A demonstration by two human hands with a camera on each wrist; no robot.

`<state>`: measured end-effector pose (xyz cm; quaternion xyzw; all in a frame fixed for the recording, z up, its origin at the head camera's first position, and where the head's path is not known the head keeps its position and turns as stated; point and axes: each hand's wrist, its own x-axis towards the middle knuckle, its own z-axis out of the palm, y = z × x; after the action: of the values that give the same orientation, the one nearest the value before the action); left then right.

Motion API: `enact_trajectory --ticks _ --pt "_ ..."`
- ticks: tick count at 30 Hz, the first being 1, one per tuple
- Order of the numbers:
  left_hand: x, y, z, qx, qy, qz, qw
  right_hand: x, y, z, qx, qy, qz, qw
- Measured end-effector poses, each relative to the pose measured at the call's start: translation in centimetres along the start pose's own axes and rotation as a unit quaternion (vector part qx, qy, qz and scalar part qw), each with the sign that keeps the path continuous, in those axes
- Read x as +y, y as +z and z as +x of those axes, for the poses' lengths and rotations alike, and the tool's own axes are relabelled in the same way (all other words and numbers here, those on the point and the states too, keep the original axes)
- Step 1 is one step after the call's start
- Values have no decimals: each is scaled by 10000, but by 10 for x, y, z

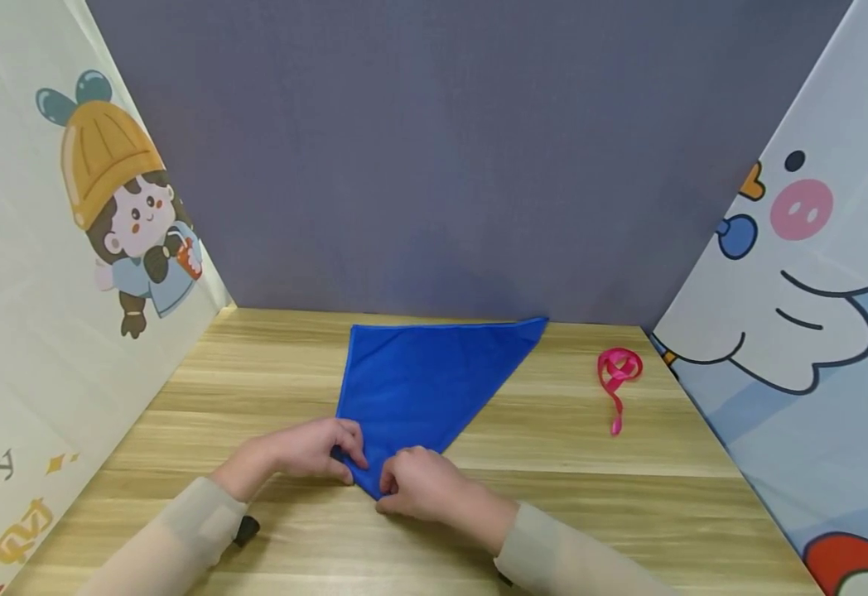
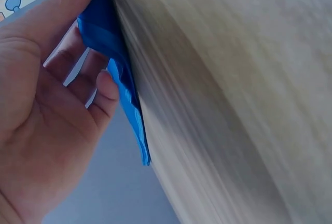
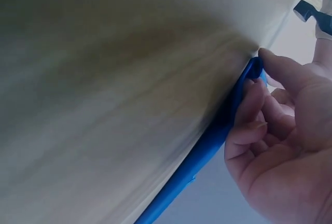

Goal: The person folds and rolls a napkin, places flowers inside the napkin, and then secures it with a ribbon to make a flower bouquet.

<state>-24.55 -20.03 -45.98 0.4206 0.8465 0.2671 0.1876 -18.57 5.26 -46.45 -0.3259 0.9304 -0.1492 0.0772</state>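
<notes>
A blue cloth [image 1: 426, 372] lies on the wooden table, with a straight far edge, a pointed far right corner and a slanted right side. At its near left edge my left hand [image 1: 318, 447] pinches the fabric between thumb and fingers. Just to the right, my right hand [image 1: 426, 488] grips the near corner. In the right wrist view, thumb and index finger hold a rolled bit of the cloth [image 3: 207, 141] low against the tabletop. Layered, slightly wavy edges of the cloth [image 2: 127, 89] show beside the curled fingers in the left wrist view.
A pink-red ribbon [image 1: 616, 368], partly looped, lies on the right of the table [image 1: 576, 530]. A grey panel [image 1: 434, 165] stands behind the table. Printed cartoon panels flank it on the left and right.
</notes>
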Motion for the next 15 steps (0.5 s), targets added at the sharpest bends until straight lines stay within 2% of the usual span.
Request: enact_trajectory --ticks 7,11,15 --pt "-4 0 -3 -44 205 -124 9997 1 -1 -7 71 -162 316 9993" --pt "-9 2 -5 74 397 -173 9990 6 5 -6 275 -376 326 9984" --pt "-10 3 -5 249 420 -196 9986 9 7 -6 447 -493 286 9974"
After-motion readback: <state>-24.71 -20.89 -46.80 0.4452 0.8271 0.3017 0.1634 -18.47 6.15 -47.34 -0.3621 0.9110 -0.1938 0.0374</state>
